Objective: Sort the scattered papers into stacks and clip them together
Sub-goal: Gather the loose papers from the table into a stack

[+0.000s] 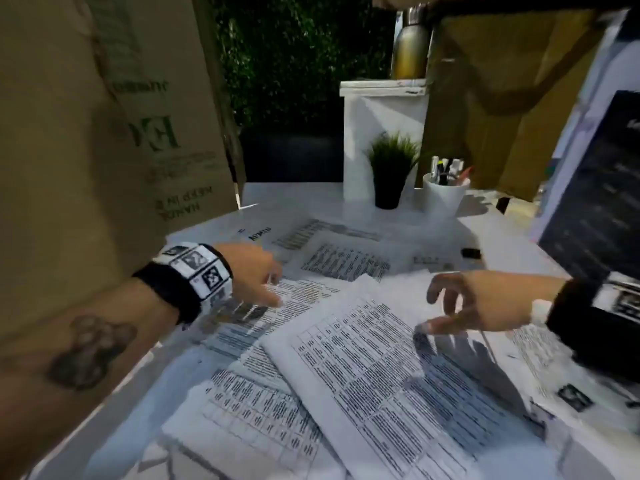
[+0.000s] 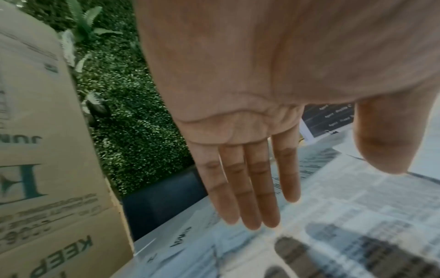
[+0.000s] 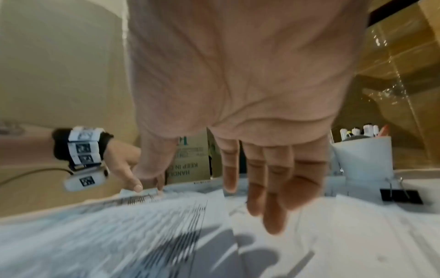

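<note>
Printed papers (image 1: 363,368) lie scattered and overlapping across the white table (image 1: 304,199). My left hand (image 1: 263,278) hovers just above the sheets at the left, fingers straight and spread (image 2: 250,188), holding nothing. My right hand (image 1: 446,310) hangs over the large table-printed sheet at the right, fingers relaxed and slightly bent (image 3: 273,188), casting a shadow on the paper. A black binder clip (image 1: 471,253) lies on the table beyond the right hand, also seen as the binder clip (image 3: 401,195) in the right wrist view. Both views are motion-blurred.
A tall cardboard box (image 1: 104,133) stands at the left edge. At the back are a white box (image 1: 384,133), a potted plant (image 1: 389,171), a white cup of pens (image 1: 445,192) and a metal bottle (image 1: 412,46). A dark screen (image 1: 602,202) stands at the right.
</note>
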Demonstrator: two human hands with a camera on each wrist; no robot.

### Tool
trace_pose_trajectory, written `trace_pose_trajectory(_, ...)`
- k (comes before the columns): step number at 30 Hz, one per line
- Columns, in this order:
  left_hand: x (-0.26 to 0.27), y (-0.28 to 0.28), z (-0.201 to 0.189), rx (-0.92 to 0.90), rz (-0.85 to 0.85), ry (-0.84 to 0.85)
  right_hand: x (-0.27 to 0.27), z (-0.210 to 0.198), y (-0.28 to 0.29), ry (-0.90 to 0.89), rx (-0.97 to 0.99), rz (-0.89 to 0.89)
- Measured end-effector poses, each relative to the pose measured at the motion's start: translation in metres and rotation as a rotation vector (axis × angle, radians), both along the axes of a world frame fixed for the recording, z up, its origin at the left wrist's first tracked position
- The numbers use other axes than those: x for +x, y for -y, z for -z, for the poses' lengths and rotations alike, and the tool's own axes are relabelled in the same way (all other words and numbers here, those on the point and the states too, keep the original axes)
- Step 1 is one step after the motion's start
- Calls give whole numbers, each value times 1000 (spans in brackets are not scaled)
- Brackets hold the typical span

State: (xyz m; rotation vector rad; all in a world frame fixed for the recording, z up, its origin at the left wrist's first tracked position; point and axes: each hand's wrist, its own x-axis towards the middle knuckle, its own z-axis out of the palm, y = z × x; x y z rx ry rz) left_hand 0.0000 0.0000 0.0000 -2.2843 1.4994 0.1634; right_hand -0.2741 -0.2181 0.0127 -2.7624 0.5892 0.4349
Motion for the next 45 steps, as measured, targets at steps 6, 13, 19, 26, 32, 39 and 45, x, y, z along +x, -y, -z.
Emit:
trace_pose_trajectory(6, -9, 6, 28, -57, -34, -46, 29, 42, -12, -153, -111, 100)
trace_pose_trajectory(13, -12, -4, 35, -120, -76, -124, 39, 45, -14, -105, -30, 126)
trace_pose_trajectory(19, -12, -29, 17, -660, -444, -871, 20, 9, -5, 574, 520, 274)
trace_pose_trajectory(26, -42, -21, -6, -1039, -477, -1446, 35, 5, -22, 1011, 1000, 557)
trace_pose_trajectory(32, -53, -17, 3, -1136, -505, -1145, 4, 1, 15, 750, 555, 411)
trace_pose_trajectory(39, -38, -37, 12, -1263, -645, -1095, -79, 19, 99, -95, -24, 498)
trace_pose_trajectory(45, -44, -33, 24, -1214, -639, -1087, -90, 38, 102, -174, -100, 679)
